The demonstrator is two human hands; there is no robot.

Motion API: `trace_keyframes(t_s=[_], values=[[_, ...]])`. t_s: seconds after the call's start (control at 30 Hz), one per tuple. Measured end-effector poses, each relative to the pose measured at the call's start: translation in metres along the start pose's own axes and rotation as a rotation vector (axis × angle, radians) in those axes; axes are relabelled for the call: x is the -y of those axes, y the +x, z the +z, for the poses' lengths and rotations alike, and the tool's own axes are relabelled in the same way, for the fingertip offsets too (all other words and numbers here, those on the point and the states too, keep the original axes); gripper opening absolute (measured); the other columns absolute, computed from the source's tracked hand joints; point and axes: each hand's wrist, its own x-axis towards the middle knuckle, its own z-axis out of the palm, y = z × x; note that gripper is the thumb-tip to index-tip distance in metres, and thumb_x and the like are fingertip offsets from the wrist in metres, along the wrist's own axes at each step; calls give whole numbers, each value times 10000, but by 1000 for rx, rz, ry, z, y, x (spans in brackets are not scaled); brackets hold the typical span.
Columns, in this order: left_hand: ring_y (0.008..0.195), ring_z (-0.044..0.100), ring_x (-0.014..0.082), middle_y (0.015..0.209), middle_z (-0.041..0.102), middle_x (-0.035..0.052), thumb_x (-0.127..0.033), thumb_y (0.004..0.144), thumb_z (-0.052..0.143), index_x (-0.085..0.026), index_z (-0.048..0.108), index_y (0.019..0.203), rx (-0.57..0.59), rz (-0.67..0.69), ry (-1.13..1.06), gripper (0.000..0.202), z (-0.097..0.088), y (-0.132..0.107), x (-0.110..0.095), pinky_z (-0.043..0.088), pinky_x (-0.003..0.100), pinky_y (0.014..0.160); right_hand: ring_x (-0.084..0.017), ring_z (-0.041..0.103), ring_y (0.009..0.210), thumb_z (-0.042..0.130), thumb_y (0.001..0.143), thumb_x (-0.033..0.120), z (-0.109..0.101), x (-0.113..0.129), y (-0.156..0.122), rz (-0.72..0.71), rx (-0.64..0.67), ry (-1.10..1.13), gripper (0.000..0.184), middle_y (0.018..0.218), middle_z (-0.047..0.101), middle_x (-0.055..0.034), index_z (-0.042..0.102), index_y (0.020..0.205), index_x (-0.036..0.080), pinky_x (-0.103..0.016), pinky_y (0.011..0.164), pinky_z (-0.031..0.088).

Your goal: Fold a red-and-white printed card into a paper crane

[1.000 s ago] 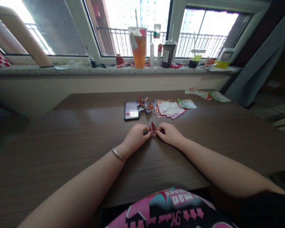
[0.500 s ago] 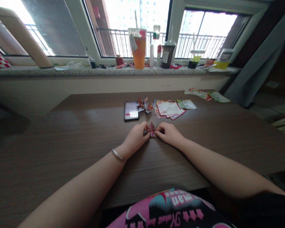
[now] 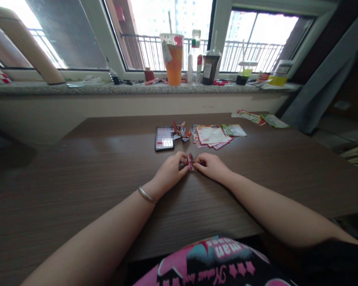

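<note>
Between my two hands is a small folded piece of red and white printed paper [image 3: 190,162], low over the brown table [image 3: 113,171]. My left hand [image 3: 173,166] pinches its left side with thumb and fingers; a silver bangle sits on that wrist. On the other side, my right hand [image 3: 210,165] grips the paper's right edge, fingers curled. Just beyond lie several folded colourful paper pieces [image 3: 182,132] in a small heap. A phone [image 3: 164,138] with a lit screen is left of them. To their right rests a stack of printed paper sheets [image 3: 212,135].
More printed papers [image 3: 252,117] lie at the table's far right. Along the stone windowsill [image 3: 131,89] stand a tall cup of orange drink [image 3: 175,63], a dark drink cup [image 3: 210,67], bottles and other small items. A grey curtain [image 3: 310,87] hangs at the right.
The paper between my fingers looks narrower, its raised folds pressed closer together. Both hands stay in nearly the same place, and the view has shifted slightly.
</note>
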Motion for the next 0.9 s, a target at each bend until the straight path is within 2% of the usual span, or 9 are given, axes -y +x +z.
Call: trace_keyframes(t_s=[0.17,0.37,0.57,0.77,0.9], values=[[914,611,200,911,676,17,-213,807,634,-204,525,1082,3,15,16,296,2,1,0,461,329,843,-132,519,701,608,825,299,-1,1,1,-13,9,-34,157,757,618,-4,607,716,187,-237,634,332],[910,598,205,929,648,57,-229,859,567,-194,610,944,50,74,180,102,-1,0,-3,469,327,827,-139,531,717,618,821,312,-1,2,3,1,20,-53,159,773,627,-12,608,722,188,-243,644,341],[928,592,203,969,611,81,-235,886,532,-170,624,954,67,39,311,131,-2,-3,-10,483,332,861,-118,523,642,661,787,314,3,0,0,59,-42,58,170,753,637,23,609,903,201,-233,609,346],[957,590,217,1018,617,89,-267,886,538,-174,626,962,56,34,381,149,-3,-5,-11,482,345,878,-143,555,759,638,804,273,1,3,-5,-66,-63,33,84,847,651,-8,637,851,203,-249,688,397],[973,593,220,998,640,91,-270,889,529,-176,626,933,57,67,350,142,-5,-5,-9,476,349,890,-161,572,832,637,810,247,-1,5,-7,-120,-64,7,74,900,657,-36,665,857,198,-275,769,429]])
